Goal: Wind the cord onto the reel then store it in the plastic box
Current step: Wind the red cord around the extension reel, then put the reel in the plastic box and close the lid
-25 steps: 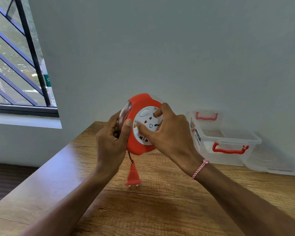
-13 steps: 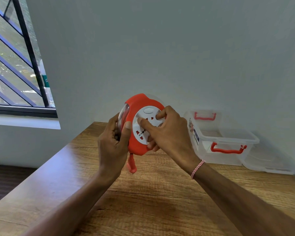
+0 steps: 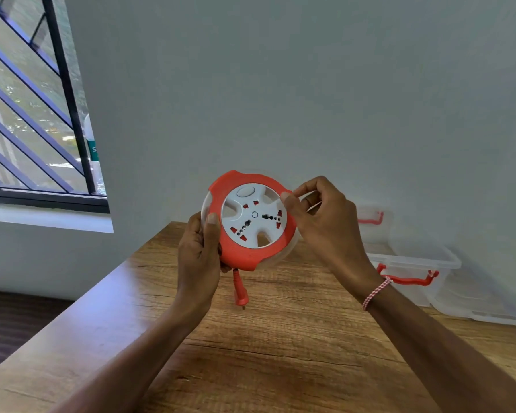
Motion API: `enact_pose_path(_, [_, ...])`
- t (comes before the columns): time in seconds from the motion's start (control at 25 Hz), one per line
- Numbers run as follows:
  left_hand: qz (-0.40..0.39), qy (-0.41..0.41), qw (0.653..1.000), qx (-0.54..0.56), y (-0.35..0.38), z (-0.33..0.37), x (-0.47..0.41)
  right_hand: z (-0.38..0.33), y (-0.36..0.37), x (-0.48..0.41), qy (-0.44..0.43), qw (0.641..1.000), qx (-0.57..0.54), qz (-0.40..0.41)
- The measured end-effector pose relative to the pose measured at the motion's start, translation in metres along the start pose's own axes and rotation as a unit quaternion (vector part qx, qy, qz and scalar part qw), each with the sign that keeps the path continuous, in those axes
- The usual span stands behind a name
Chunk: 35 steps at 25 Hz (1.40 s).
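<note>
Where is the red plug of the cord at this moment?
In the head view, the red plug hangs on a short cord just under the reel, beside the left hand, over the wooden table.

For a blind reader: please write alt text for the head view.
A left hand and a right hand hold a round red plastic cord reel above a wooden table, its red plug hanging below. A clear red-handled plastic box stands at right.
</note>
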<state>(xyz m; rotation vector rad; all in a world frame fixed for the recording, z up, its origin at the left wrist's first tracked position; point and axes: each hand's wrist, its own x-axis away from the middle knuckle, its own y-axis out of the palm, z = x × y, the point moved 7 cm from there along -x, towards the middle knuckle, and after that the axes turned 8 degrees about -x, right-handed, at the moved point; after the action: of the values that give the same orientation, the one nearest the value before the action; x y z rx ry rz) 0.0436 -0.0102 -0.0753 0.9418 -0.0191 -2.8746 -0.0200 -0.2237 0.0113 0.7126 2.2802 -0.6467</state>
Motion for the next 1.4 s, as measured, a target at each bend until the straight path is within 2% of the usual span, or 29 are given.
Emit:
enact_pose_path(0.4, [-0.045,-0.011,0.999,0.013,0.004,0.002,0.001,0.005,0.004,-0.002,0.014,1.0,-0.004,-0.016])
enact_pose_path(0.48, [-0.048,-0.014,0.998,0.024,0.005,0.005,0.003,0.009,0.008,0.003,0.042,0.998,-0.012,-0.036])
enact_pose_path(0.56, [-0.048,-0.015,0.998,0.035,0.006,0.007,0.004,0.014,0.016,0.009,0.093,0.988,-0.081,-0.087])
enact_pose_path(0.68, [-0.056,-0.014,0.998,0.034,0.006,0.004,0.004,0.028,0.036,0.024,0.151,0.948,-0.222,-0.173])
enact_pose_path(0.88, [-0.064,-0.05,0.997,0.01,0.009,-0.009,0.004,0.067,0.062,0.047,0.214,0.886,-0.359,-0.201])
enact_pose_path(1.04, [-0.072,-0.095,0.993,-0.015,0.011,0.007,0.004,0.069,0.068,0.065,0.304,0.797,-0.473,-0.221])
enact_pose_path(1.12, [-0.076,-0.139,0.987,-0.012,0.017,0.025,0.001,0.048,0.065,0.068,0.316,0.747,-0.539,-0.226])
enact_pose_path(1.24, [-0.101,-0.225,0.969,0.012,0.034,0.061,-0.013,0.015,0.044,0.056,0.377,0.706,-0.568,-0.19])
enact_pose_path(1.4, [-0.149,-0.285,0.947,0.01,0.052,0.126,-0.046,-0.034,0.007,0.017,0.453,0.694,-0.54,-0.147])
